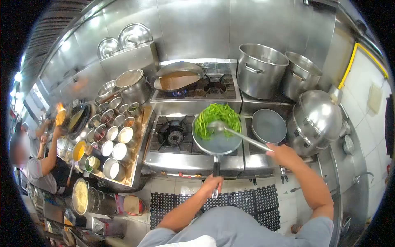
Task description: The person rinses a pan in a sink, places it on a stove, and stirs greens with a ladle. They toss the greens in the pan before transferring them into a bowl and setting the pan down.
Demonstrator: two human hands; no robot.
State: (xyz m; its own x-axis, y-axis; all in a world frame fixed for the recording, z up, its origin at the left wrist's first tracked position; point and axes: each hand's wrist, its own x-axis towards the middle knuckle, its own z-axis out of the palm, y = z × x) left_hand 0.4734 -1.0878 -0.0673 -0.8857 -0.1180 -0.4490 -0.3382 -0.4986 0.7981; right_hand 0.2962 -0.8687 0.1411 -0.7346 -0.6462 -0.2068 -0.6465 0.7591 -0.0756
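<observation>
My left hand (212, 184) grips the dark handle of a grey frying pan (218, 142), held over the front of the stove (187, 158). Green vegetables (216, 117) fill the pan's far half. My right hand (282, 154) holds the long metal handle of a ladle (236, 133), whose bowl lies among the greens.
An unlit burner (173, 133) sits left of the pan. Behind it a wok of brown liquid (179, 78) stands over a flame. An empty pan (269, 125), two big pots (261, 68) and a domed lid (319, 117) are to the right. Several seasoning bowls (113, 133) stand left, where another person (39, 164) cooks.
</observation>
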